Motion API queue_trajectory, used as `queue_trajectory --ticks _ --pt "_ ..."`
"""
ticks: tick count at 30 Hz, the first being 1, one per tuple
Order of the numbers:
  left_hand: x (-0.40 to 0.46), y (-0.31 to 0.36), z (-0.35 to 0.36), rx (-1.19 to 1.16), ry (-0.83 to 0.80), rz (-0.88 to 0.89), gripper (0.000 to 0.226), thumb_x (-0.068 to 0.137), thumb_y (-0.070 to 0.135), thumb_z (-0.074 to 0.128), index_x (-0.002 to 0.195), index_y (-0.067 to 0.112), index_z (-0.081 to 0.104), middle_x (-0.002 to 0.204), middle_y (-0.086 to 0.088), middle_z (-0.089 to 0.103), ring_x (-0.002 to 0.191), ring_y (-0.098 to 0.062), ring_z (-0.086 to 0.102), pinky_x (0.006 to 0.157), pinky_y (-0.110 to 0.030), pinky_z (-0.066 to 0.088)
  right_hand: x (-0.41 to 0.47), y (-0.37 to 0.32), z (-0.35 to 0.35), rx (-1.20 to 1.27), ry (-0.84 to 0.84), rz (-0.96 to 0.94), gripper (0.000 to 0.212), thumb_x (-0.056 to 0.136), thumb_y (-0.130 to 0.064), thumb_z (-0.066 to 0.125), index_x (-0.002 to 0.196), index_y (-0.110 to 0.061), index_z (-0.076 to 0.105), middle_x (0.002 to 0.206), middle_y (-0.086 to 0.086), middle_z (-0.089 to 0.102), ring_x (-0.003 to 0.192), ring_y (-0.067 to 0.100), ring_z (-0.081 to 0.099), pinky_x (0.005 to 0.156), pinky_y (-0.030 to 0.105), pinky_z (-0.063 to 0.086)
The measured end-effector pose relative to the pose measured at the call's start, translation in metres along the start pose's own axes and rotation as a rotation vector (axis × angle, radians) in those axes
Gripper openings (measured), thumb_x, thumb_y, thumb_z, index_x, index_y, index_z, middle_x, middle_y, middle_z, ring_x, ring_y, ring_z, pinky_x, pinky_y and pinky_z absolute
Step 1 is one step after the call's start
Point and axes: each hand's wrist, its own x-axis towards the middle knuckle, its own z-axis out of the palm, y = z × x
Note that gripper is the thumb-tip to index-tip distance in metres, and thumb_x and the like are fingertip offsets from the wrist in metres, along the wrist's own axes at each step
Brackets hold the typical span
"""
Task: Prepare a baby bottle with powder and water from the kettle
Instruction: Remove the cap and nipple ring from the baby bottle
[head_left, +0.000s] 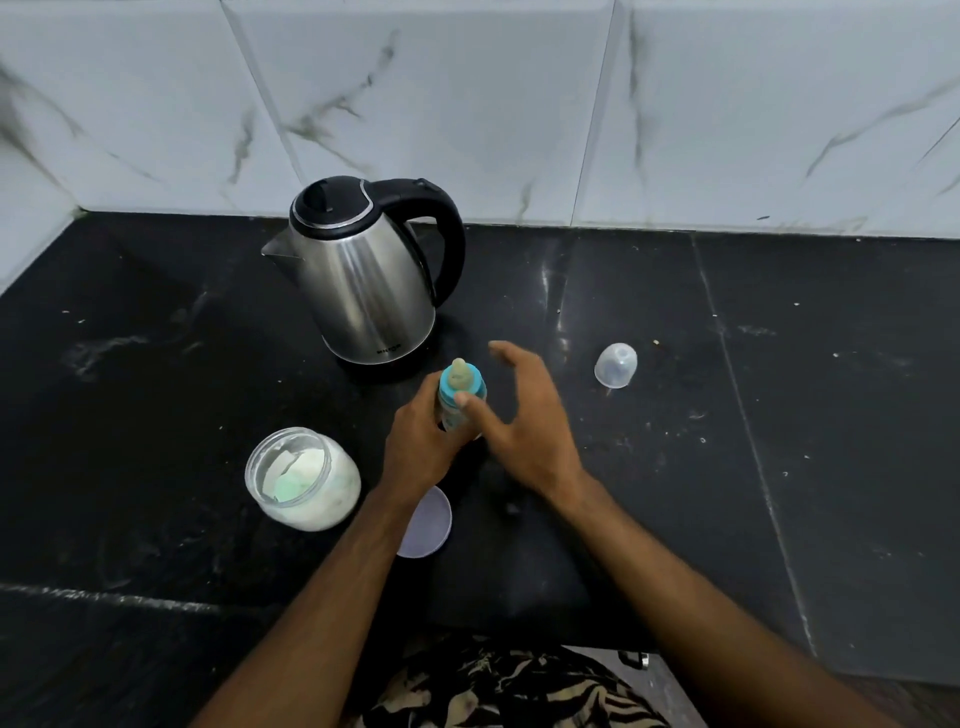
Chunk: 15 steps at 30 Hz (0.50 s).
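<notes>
Black stone desk (779, 415) under marble-tiled wall (467, 93), left hand (415, 441) gripping baby bottle (460, 395) (teat on), right hand (524, 415) spread wide beside it, kettle (363, 280) behind, open powder jar (301, 478) left.

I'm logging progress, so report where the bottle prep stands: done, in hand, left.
Done: the clear cap is off, lying on the counter; the powder jar is open, its lid beside it. In hand: the left hand grips the baby bottle, teat ring on, with the right hand open at the ring. Left: the bottle's contents are hidden, so powder and kettle water are unconfirmed.
</notes>
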Motion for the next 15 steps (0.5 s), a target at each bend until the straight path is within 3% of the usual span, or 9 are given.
queue_trajectory --ticks 2,5,10,15 --pt "0.001 -0.001 0.001 0.032 0.01 -0.033 0.063 0.071 0.057 0.063 0.13 0.037 0.049 0.115 0.013 0.066 0.106 -0.012 0.064 0.09 -0.043 0.054 -0.001 -0.007 0.018 0.055 -0.078 0.003 0.069 0.082 -0.04 0.075 0.138 -0.015 0.045 0.135 -0.001 0.051 0.124 0.01 0.05 0.105 0.03 0.043" --pt "0.0 -0.003 0.004 0.035 0.023 -0.024 0.061 0.072 0.061 0.057 0.127 0.035 0.05 0.111 0.011 0.068 0.103 -0.014 0.066 0.086 -0.044 0.055 0.0 -0.01 0.034 0.072 -0.044 0.03 0.067 0.083 -0.036 0.075 0.139 -0.02 0.043 0.134 -0.004 0.051 0.122 0.008 0.05 0.106 0.031 0.043" --pt "0.003 -0.004 0.007 0.099 0.034 0.003 0.043 0.09 0.032 0.066 0.13 0.022 0.053 0.113 0.002 0.068 0.101 -0.017 0.066 0.087 -0.041 0.055 0.011 -0.013 0.053 0.147 0.053 0.129 0.061 0.082 -0.036 0.074 0.133 -0.028 0.042 0.117 -0.007 0.06 0.108 0.01 0.059 0.096 0.037 0.05" --pt "0.006 -0.006 0.003 -0.006 0.03 0.002 0.032 0.092 0.021 0.066 0.123 0.016 0.06 0.111 0.0 0.07 0.099 -0.013 0.066 0.087 -0.031 0.055 0.015 -0.005 0.053 0.156 0.056 0.06 0.044 0.083 -0.033 0.07 0.119 -0.034 0.045 0.104 -0.007 0.063 0.098 0.013 0.062 0.09 0.043 0.052"
